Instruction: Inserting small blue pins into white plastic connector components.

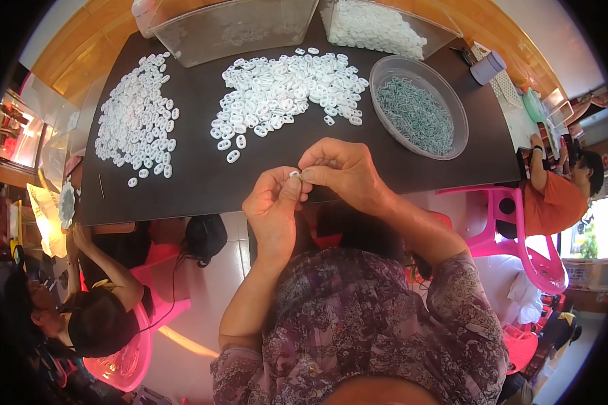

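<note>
Close to the table's front edge, my left hand [275,202] pinches a small white plastic piece [294,173] between thumb and fingers. My right hand [344,172] meets it there, thumb and forefinger pressed together right at the piece; whatever lies between them is too small to make out. Beyond my hands spreads a heap of white oval plastic pieces with two holes [277,94]. Another heap of the same ovals [138,118] lies to the left. On the right stands a round clear tub [461,135] full of tiny thin blue-green metallic parts [415,115].
Two clear plastic bins line the back, one nearly bare [233,30], one piled with white pieces [371,27]. A grey-purple cup [488,67] stands back right. One person [101,317] sits at left, another [554,196] at right near a pink chair [510,223].
</note>
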Available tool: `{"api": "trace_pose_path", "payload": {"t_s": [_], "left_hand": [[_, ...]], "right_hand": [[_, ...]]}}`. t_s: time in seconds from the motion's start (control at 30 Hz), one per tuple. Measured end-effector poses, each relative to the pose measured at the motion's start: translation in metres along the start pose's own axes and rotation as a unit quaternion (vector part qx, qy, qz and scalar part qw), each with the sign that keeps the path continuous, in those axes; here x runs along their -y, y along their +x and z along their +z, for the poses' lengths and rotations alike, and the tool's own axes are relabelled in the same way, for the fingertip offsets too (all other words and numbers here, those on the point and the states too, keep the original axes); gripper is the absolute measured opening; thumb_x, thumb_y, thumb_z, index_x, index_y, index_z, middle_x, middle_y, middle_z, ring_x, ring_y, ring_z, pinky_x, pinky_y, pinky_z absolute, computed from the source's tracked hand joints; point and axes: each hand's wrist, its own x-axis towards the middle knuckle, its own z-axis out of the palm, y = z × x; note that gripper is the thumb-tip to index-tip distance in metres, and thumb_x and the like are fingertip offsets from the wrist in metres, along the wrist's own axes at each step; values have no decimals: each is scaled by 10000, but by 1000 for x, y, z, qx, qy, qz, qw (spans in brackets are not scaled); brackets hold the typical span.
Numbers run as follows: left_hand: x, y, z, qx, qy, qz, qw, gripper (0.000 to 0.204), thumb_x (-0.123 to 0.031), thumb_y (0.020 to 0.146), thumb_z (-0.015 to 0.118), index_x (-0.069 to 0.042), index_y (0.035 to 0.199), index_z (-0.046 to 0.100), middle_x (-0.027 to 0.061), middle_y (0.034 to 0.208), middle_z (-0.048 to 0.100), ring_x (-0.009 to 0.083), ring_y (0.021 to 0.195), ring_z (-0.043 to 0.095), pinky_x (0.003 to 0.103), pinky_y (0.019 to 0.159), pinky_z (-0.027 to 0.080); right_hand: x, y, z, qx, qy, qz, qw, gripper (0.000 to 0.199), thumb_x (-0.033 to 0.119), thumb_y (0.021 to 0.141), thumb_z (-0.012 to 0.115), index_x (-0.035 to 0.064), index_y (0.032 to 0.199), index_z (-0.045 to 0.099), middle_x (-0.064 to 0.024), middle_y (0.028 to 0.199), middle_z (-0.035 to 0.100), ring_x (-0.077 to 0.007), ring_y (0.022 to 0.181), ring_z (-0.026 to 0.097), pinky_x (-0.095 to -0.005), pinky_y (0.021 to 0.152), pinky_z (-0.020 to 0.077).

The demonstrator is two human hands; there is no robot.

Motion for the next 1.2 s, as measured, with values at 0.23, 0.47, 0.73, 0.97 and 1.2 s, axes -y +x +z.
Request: {"api": "trace_pose_path", "payload": {"t_s": [0.23,0.47,0.73,0.97,1.2], "left_hand": [[2,-1,2,-8,11,9,1000,92,-58,880,568,31,885,592,49,737,615,77,609,530,184,529,403],[4,1,3,-17,8,25,999,95,-60,886,562,32,891,584,45,725,607,74,599,523,185,520,400],[0,9,-7,-27,-14,3,1000,80,-48,871,574,28,892,582,97,739,640,101,583,560,204,508,431],[-4,15,-13,-34,-52,11,998,85,-52,867,578,28,895,585,112,742,642,110,577,561,218,506,427],[-3,15,-16,-39,-53,2,998,83,-52,865,581,28,888,591,113,734,641,110,571,560,215,507,424]], "right_hand": [[-7,-1,5,-34,-223,-59,972,41,29,790,556,-8,787,539,-87,680,571,-188,643,569,-312,599,454],[-15,-1,14,-76,-315,-158,933,44,40,808,558,6,789,538,-83,718,534,-209,659,536,-325,592,432],[-1,8,-18,-113,-436,-233,862,54,72,751,598,34,786,612,-96,781,603,-303,760,555,-378,669,442],[-13,25,-61,-180,-584,-247,752,84,48,722,635,49,806,629,-98,729,569,-287,701,536,-367,623,417],[-16,13,-66,-199,-690,-241,653,95,11,656,587,52,732,547,-98,702,500,-280,691,513,-384,550,412]]}}
